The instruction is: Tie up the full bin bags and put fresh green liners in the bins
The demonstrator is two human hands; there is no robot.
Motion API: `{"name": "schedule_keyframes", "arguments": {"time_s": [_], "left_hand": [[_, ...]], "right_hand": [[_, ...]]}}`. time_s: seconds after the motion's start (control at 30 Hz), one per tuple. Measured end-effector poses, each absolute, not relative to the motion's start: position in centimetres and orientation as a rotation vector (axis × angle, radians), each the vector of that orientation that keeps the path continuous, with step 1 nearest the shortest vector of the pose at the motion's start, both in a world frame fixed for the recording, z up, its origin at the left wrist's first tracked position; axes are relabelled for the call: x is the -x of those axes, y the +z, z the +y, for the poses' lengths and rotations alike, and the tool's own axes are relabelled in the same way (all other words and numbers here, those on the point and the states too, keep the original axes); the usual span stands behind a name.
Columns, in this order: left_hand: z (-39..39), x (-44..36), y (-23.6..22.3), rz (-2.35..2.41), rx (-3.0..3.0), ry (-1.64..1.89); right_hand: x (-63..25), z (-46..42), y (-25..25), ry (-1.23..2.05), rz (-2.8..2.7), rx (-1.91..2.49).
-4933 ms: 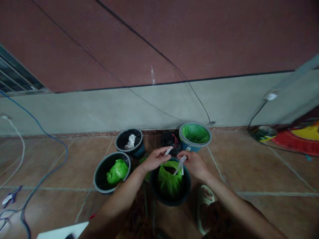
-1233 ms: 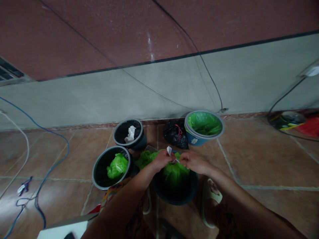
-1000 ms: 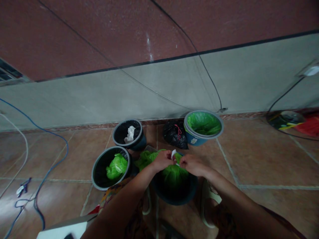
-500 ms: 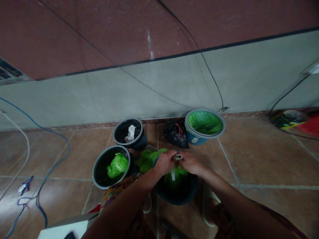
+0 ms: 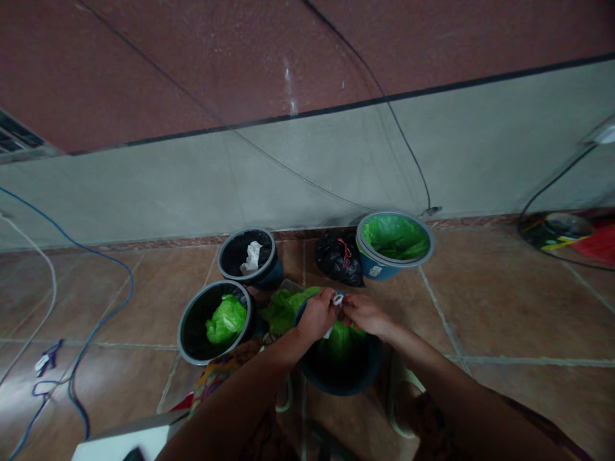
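Both sets of fingertips meet over a small white strip of plastic tie, the left hand and the right hand each pinching an end of it, though the dim, small view leaves it unclear whether it is already knotted. The tie sits at the gathered neck of the crinkled green plastic bag, which stands inside the dark blue round plastic bin directly beneath the hands. To do this well, the pinch should stay close to the neck so the bunched film does not spread, with both ends drawn evenly apart and the bag kept low in the bin.
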State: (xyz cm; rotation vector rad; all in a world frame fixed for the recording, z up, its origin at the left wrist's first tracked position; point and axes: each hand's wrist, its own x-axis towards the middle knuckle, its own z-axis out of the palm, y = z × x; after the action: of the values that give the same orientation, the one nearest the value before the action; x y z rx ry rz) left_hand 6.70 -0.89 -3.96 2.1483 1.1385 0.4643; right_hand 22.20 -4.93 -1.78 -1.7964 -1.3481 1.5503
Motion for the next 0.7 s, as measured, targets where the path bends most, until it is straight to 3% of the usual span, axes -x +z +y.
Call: {"name": "schedule_keyframes", "arguments": {"time_s": [0.7], "left_hand": [[-0.5, -6.6, -2.7, 1.134, -2.116, 0.317]], "right_hand": [[-23.3, -5.0, 1.6, 0.849, -1.928, 2.126]]}}
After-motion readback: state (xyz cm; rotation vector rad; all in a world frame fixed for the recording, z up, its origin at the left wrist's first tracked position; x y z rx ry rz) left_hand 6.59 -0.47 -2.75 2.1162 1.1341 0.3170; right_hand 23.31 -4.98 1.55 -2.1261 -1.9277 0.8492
